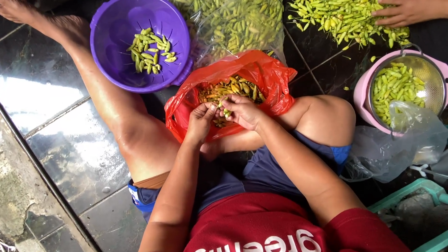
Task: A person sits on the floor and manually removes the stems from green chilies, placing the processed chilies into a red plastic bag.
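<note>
Two bare hands meet over a crumpled red plastic bag [262, 76] full of small yellow-orange chili peppers [232, 87]. Left hand [201, 121] curled, fingertips pinched on a small pale green chili [227, 112]; right hand [243, 111] pinches the same chili from the other side, fingers bent, both hands touching at the tips. Which part of the chili each holds: cannot tell, too small. Bag sits directly under the hands, between the person's bent legs. Beyond the left hand, a round purple plastic colander [140, 41] holds a small heap of green chilies [151, 51], close to the bag's edge. Straight ahead of the hands, a clear plastic bag of green chilies [229, 17]. Far beyond the right hand, a loose pile of green chilies [340, 10] on the dark tile floor [58, 133], with another person's hand [405, 10] resting flat on it. Off to the right hand's side, a pink bowl with a metal strainer [433, 81] of green chilies, an empty clear bag [401, 143] just beside it.
</note>
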